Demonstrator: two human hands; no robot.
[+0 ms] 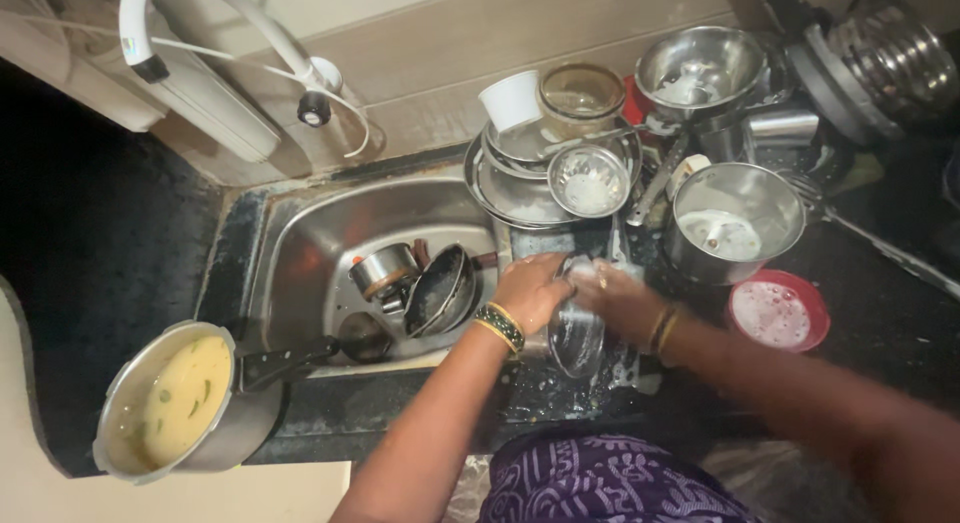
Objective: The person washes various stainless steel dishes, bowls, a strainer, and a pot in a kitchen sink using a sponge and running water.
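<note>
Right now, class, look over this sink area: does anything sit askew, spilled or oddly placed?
Yes. The saucepan of yellowish liquid sits at the counter's front edge, its rim past it and its handle over the sink. The stacked steel plates and bowls lean unevenly. Both hands, left hand and right hand, grip a soapy steel bowl.

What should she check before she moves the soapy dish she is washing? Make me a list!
1. Both hands on the dish: ok. Left hand and right hand hold the steel dish.
2. Grip not slippery: cannot tell; suds show around it.
3. Room in the sink: not ok; the small pot and dark pan crowd it.
4. Stacked plates steady: cannot tell.
5. Pot of yellow liquid clear of the elbow: ok, apart at the counter edge.
</note>
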